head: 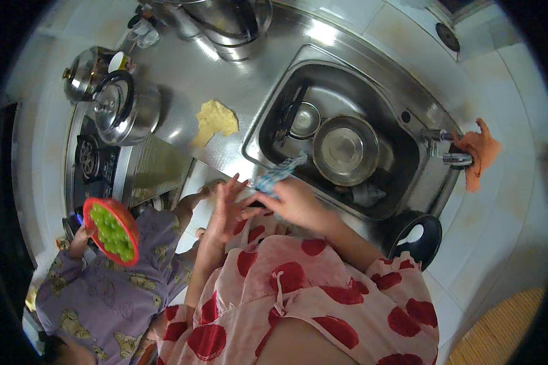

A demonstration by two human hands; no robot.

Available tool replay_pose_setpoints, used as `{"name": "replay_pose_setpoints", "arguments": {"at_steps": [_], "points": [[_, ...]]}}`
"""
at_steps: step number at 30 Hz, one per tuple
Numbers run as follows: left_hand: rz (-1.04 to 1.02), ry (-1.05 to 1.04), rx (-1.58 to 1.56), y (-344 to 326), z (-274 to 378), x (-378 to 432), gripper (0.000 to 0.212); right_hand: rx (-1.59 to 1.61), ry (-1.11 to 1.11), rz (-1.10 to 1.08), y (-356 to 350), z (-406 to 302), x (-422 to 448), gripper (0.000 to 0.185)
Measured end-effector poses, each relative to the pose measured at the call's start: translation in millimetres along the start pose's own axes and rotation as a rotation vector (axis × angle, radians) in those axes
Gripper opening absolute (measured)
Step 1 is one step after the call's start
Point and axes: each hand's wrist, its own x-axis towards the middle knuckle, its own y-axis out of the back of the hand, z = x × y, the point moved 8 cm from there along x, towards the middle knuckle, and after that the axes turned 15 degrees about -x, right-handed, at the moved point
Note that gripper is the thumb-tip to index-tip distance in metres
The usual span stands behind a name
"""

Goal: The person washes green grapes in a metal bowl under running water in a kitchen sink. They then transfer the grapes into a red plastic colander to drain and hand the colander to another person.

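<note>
My right hand (294,203) grips a blue-and-white patterned cloth (281,172) near the front edge of the sink. Part of the cloth hangs over the rim, and it looks a little blurred. My left hand (230,207) is just beside it, fingers spread, apparently holding nothing. Its fingertips come close to the right hand's fingers; whether they touch is hard to tell. Beyond both hands, the steel sink (347,75) holds a wide metal basin (370,150) and a smaller metal bowl (306,119).
At left another person in a purple printed garment (105,296) holds a red bowl (134,223) of green grapes. A yellow cloth (217,119) lies on the steel counter (182,68). Kettles (128,118) stand by the gas stove (91,159). An orange cloth (478,153) drapes the faucet (456,159).
</note>
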Motion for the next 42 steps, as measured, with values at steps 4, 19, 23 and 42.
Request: {"name": "replay_pose_setpoints", "arguments": {"at_steps": [4, 19, 23, 42], "points": [[0.040, -0.082, -0.221, 9.3, 2.3, 16.1, 0.038, -0.354, 0.430, 0.001, -25.9, -69.1, 2.9, 0.029], [0.165, 0.057, -0.653, 119.0, 48.4, 15.0, 0.035, -0.236, 0.242, 0.567, -25.4, -64.7, 175.1, 0.016], [0.017, 0.098, -0.876, 166.8, 79.5, 3.8, 0.034, -0.425, 0.208, 0.493, -84.3, -42.5, 237.1, 0.019], [0.192, 0.103, -0.707, 238.9, 144.6, 2.1, 0.036, -0.348, -0.413, 0.903, 24.9, 93.4, 129.0, 0.024]]}}
